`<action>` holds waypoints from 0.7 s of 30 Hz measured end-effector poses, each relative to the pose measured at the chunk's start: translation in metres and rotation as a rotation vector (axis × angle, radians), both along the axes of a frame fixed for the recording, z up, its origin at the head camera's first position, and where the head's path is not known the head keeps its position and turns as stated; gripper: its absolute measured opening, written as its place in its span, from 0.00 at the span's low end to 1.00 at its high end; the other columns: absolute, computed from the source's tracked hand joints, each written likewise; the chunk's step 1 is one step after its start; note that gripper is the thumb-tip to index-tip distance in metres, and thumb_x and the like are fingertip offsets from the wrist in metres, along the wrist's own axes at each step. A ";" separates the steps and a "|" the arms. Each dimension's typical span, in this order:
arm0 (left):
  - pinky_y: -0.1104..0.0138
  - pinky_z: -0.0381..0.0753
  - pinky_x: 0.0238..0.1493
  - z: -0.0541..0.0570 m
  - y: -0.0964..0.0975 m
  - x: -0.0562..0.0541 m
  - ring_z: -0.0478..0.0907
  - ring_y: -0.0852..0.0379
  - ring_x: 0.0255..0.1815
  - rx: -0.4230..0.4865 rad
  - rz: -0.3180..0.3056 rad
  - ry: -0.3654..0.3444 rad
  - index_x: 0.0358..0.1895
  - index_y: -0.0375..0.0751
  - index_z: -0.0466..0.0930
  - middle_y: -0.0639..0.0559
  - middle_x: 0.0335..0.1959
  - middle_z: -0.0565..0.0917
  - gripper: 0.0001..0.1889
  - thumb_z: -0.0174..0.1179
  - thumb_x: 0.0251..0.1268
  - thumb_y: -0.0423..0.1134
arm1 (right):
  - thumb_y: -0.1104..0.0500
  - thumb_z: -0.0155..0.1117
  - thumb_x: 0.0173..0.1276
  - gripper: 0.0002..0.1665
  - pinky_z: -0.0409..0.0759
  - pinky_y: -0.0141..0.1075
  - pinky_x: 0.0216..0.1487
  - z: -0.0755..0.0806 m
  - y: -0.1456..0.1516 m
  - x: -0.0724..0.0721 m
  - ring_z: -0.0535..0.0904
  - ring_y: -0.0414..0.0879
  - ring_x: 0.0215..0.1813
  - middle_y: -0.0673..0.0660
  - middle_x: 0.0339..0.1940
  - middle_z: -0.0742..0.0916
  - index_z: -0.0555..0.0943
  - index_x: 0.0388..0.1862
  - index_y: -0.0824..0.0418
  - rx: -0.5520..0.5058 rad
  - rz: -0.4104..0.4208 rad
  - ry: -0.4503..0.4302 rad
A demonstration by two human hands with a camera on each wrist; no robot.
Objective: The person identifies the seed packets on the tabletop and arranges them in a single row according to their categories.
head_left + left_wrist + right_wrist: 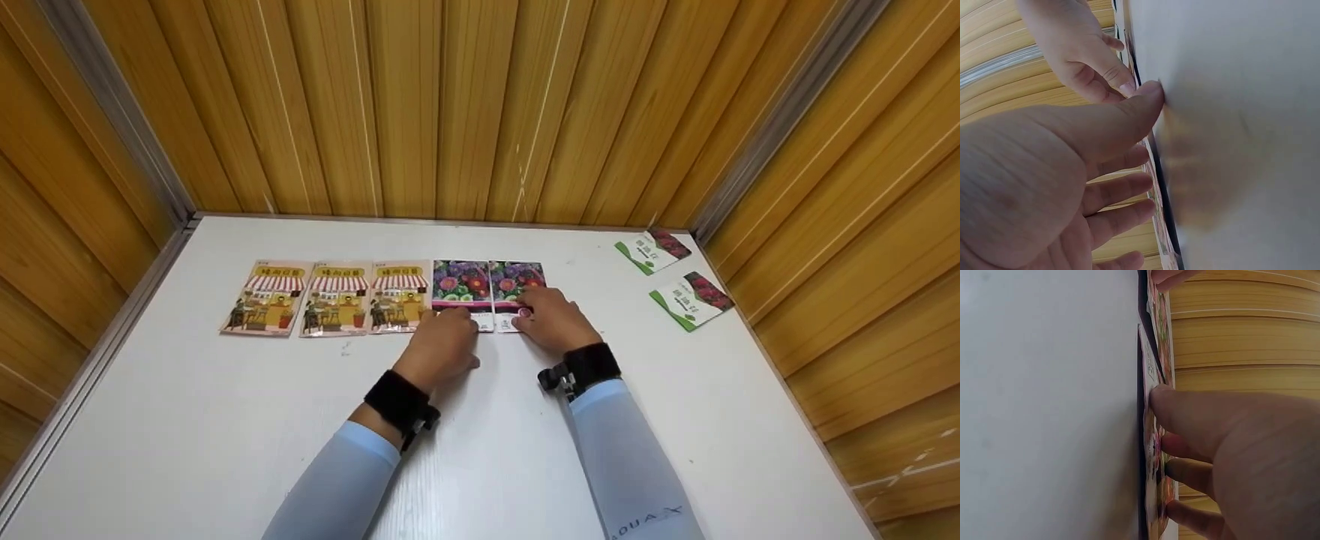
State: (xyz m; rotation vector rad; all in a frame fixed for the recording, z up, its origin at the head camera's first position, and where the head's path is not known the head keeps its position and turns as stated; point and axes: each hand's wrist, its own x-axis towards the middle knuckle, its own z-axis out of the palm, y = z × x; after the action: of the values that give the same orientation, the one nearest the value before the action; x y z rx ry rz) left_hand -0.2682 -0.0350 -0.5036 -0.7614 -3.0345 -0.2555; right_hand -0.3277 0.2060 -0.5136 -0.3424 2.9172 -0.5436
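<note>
Head view: three flat pink packets printed with red-and-white striped awnings [334, 300] lie side by side on a smooth white bench [495, 450], the row continued on the right by two glossy packets with purple and red blooms [460, 281]. A person's bare left hand [445, 341] covers the lower edge of the first flower packet, while the bare right hand [559, 322] rests over the lower right part of the second, at the end of the row. Toward the far right corner, well apart from the line, sit two tilted white-and-green packets with red flowers [652, 252] [691, 301]. The step in hand appears to be squaring the second flower packet against its neighbor; the next move would seem to call for a light sideways press, then a reach for a white-and-green packet. Left wrist view: the left fingers [1120, 194] are spread apart, clamped on nothing, their tips at the row's edge, the thumb [1129, 112] extended toward the bench. Right wrist view: the right fingers [1193, 475] lie apart along the second flower packet's printed face, thumb near its corner, touching without a pinch; whether the packet overlaps its neighbor cannot be told.
</note>
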 end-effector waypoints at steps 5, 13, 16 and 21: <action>0.40 0.84 0.62 -0.002 0.000 0.000 0.88 0.42 0.58 0.018 -0.005 0.000 0.50 0.40 0.94 0.43 0.54 0.91 0.22 0.84 0.63 0.52 | 0.47 0.65 0.85 0.30 0.58 0.80 0.86 0.000 0.000 -0.001 0.67 0.64 0.92 0.61 0.88 0.77 0.83 0.80 0.55 0.010 0.000 -0.007; 0.43 0.85 0.57 -0.006 0.000 0.000 0.89 0.42 0.55 0.024 -0.003 0.013 0.51 0.39 0.93 0.43 0.51 0.91 0.22 0.84 0.64 0.51 | 0.46 0.66 0.86 0.30 0.57 0.77 0.88 0.000 -0.002 0.000 0.65 0.63 0.93 0.60 0.90 0.76 0.82 0.80 0.54 0.005 -0.004 -0.021; 0.44 0.85 0.57 -0.006 0.000 0.001 0.89 0.42 0.55 0.030 0.001 0.004 0.50 0.39 0.93 0.44 0.51 0.91 0.21 0.85 0.64 0.50 | 0.47 0.66 0.86 0.29 0.57 0.77 0.89 0.001 -0.002 0.001 0.64 0.63 0.93 0.59 0.90 0.75 0.83 0.80 0.55 -0.006 -0.004 -0.024; 0.44 0.85 0.58 -0.005 0.000 0.002 0.89 0.43 0.56 0.032 -0.002 -0.010 0.51 0.39 0.94 0.44 0.52 0.91 0.21 0.84 0.65 0.50 | 0.46 0.65 0.86 0.29 0.57 0.77 0.88 0.001 -0.002 0.001 0.64 0.62 0.93 0.58 0.90 0.75 0.83 0.80 0.54 -0.002 -0.013 -0.030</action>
State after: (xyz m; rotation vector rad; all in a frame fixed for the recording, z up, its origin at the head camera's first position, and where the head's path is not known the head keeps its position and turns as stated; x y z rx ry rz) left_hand -0.2662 -0.0349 -0.5082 -0.7628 -3.0316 -0.3086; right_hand -0.3266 0.2044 -0.5127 -0.3131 2.8927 -0.5487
